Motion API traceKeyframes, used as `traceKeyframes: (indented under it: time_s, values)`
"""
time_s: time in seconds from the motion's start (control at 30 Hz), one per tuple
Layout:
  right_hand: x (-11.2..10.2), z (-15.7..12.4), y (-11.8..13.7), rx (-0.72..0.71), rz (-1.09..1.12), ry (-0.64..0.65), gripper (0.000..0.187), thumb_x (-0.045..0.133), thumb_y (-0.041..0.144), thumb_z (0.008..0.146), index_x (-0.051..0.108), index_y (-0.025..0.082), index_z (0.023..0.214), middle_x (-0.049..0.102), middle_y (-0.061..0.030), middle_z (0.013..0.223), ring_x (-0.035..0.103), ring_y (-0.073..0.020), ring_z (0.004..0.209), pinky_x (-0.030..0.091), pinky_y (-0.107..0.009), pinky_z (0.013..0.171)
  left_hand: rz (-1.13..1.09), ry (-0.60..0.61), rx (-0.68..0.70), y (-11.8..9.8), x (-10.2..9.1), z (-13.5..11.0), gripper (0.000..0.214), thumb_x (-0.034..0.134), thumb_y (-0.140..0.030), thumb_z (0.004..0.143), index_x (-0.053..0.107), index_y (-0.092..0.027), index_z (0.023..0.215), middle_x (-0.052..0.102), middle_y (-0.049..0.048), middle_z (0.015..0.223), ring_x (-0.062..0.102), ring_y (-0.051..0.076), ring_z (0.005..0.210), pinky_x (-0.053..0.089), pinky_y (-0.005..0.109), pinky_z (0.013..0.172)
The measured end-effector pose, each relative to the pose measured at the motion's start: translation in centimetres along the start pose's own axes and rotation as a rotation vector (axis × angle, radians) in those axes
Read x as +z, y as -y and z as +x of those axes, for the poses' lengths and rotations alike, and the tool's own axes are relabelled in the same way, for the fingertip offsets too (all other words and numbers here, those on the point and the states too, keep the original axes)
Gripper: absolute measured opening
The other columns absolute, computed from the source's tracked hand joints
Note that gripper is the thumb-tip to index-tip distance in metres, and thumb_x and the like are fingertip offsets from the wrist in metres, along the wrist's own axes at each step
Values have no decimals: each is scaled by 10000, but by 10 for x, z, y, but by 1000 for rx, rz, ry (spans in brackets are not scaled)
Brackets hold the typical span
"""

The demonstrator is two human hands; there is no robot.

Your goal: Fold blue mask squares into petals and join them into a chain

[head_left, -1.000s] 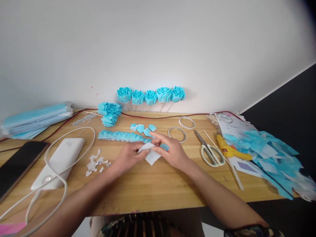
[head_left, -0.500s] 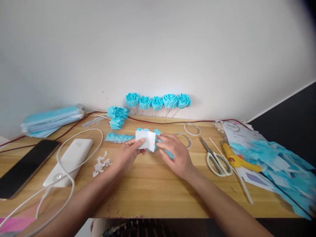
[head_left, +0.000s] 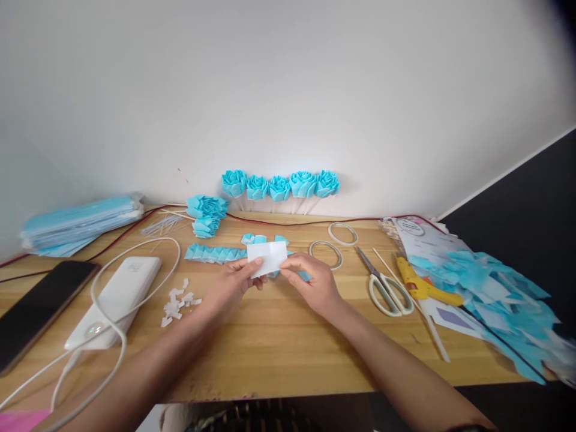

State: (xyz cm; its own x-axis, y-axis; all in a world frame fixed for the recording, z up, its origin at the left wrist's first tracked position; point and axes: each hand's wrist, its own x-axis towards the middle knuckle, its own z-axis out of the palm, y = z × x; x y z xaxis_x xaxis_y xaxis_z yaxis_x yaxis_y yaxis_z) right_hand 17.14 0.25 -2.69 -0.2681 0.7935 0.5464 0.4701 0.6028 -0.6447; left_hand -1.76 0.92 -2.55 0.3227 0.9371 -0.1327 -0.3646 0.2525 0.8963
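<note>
Both hands hold a small folded white paper piece (head_left: 267,257) just above the wooden table (head_left: 279,348). My left hand (head_left: 229,287) pinches its left edge with thumb and fingers. My right hand (head_left: 312,283) pinches its lower right corner. Right behind the paper lies a row of folded light-blue paper pieces (head_left: 213,253), and a few loose blue folded squares (head_left: 261,239) sit beyond it. A bit of blue paper (head_left: 305,275) shows by my right hand's fingers.
Several blue paper roses (head_left: 279,185) lean on the wall, more lie flat (head_left: 204,213). Left: white power bank (head_left: 116,300) with cable, dark phone (head_left: 38,309), blue paper stack (head_left: 78,222), white scraps (head_left: 177,300). Right: two tape rings (head_left: 324,252), scissors (head_left: 382,285), yellow glue gun (head_left: 420,285), blue offcuts (head_left: 490,294).
The white paper was lifted off the table and turned; it now stands up facing me as a flat rectangle, held at both ends. The view shifted slightly.
</note>
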Motion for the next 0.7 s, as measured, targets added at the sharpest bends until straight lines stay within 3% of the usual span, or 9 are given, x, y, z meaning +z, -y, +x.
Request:
traceKeyframes:
  time_s: [0.3,0.5,0.7]
  values:
    - [1,1,5,172,124,-24,28,595,243,829,611,221,826,673,-13,770,626,-148,689,519,-279,671,123,28,-3,6,-4,1,305,703,-422,758,697,-121,715,632,50,674,524,138,626,403,268,593]
    - [2,1,3,260,130,-62,155,600,228,801,605,224,956,629,-4,795,623,-143,723,506,-252,655,99,17,18,6,-6,3,458,635,-563,768,691,-113,835,657,99,768,560,177,686,438,278,571]
    - [2,1,3,281,144,-69,267,586,213,800,592,231,1067,593,-2,809,608,-137,726,479,-240,625,380,-3,102,3,-7,4,288,711,-431,734,666,-150,775,587,5,671,489,118,599,410,234,559]
